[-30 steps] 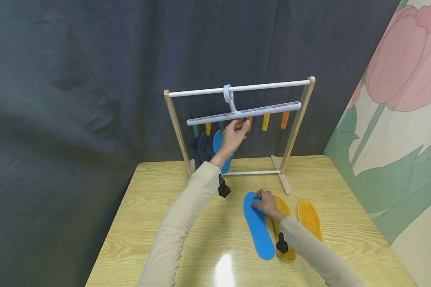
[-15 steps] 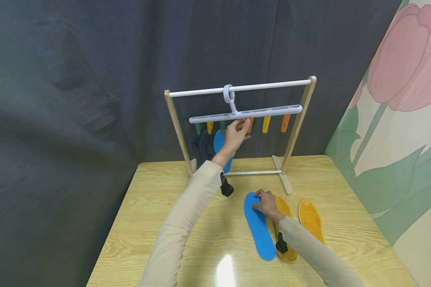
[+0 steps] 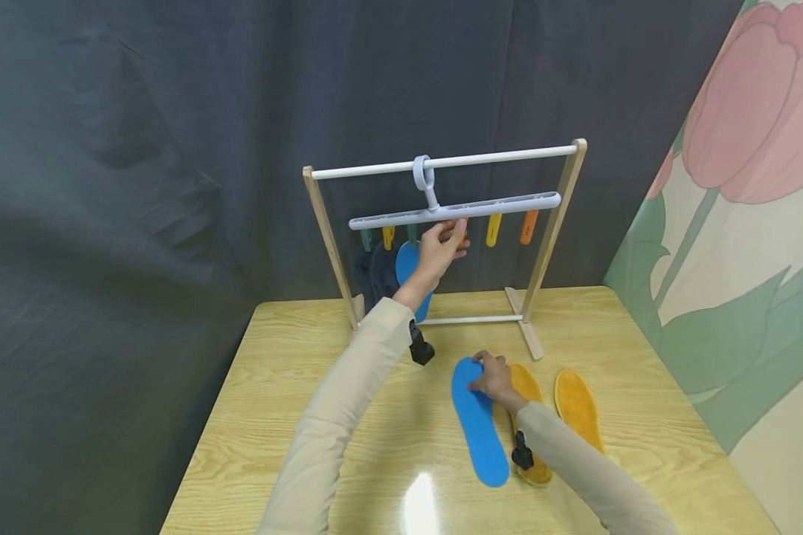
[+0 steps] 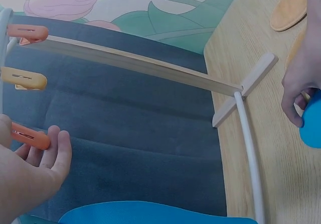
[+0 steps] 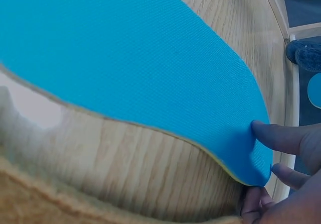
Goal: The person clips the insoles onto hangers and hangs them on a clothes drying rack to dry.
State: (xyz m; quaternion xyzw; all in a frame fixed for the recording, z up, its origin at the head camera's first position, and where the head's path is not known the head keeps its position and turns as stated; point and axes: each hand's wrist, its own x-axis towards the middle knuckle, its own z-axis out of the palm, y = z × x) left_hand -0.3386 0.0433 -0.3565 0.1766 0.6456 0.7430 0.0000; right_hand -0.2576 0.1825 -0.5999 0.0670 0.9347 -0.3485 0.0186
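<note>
My left hand [image 3: 437, 249] is raised to the pale lilac clip hanger [image 3: 502, 206] and pinches an orange clothespin [image 4: 31, 135] under its bar. Below that, on the wooden table, my right hand [image 3: 494, 377] grips the far end of a blue insole [image 3: 479, 438]. In the right wrist view the thumb lies on top of this insole [image 5: 165, 68], with fingers at its edge and beneath. Another blue insole [image 3: 407, 260] hangs from a dark green clothespin [image 3: 412, 232], partly behind my left hand. Dark insoles [image 3: 384, 271] hang left of it.
A wood-and-white drying rack [image 3: 554, 223] bears the hanger. A yellow clothespin [image 3: 493, 229] and an orange one hang right of my left hand. Two orange fuzzy insoles [image 3: 578, 405] lie on the table at right, one partly under my right arm. Dark curtain behind.
The hanger bar swings slightly. The clothespin at my left hand is now mostly covered in the head view. My right hand stays on the blue insole, whose near end shifts slightly left.
</note>
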